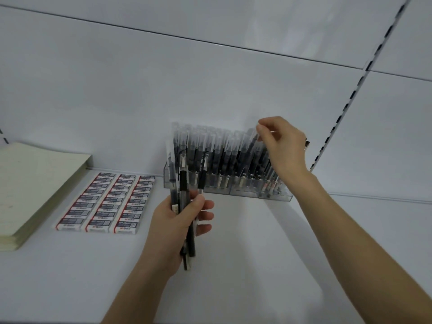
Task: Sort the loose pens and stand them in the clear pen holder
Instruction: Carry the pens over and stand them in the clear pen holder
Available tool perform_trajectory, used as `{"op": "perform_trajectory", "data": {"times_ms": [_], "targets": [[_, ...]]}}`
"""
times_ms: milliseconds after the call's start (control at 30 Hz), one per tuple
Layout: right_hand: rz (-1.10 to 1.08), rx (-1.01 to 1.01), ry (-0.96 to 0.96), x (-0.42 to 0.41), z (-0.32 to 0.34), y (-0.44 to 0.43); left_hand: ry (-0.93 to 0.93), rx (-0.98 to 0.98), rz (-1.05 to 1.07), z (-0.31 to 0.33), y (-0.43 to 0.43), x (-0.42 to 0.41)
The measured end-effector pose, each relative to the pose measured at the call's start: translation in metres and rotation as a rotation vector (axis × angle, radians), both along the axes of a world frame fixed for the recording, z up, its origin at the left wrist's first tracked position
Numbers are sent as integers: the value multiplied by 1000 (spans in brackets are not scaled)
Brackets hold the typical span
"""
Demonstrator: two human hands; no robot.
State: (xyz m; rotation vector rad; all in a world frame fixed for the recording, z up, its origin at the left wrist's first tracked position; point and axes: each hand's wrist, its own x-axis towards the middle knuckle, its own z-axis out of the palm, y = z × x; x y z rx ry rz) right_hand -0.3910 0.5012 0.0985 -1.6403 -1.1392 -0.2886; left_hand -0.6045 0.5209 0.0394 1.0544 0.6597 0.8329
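A clear pen holder stands on the white shelf against the back wall, packed with several upright black pens with clear caps. My left hand is shut on a bunch of black pens held upright in front of the holder's left end. My right hand is above the holder's right end, its thumb and forefinger pinched on the clear cap of a pen standing in the holder.
Rows of boxed erasers lie flat on the shelf to the left of my left hand. A stack of pale notebooks sits at the far left. A slotted upright rail runs up the wall on the right.
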Motion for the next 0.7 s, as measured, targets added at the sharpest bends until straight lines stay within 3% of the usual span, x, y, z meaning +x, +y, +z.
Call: {"op": "perform_trajectory", "data": {"times_ms": [133,333,467,600,700], "targets": [[29,-123,-158,0,-20,4,3,-10,8,0,-1,0],[36,-87,-274,-2,-22,1,-7,13,-11,-2,1,1],[47,-5,29,-21,-14,-11,-15,22,-46,-2,0,3],[363,-171,376,-45,-12,-28,-22,35,-78,0,-4,9],[434,-118,492,-49,-16,-37,-25,48,-96,2,-10,16]]}}
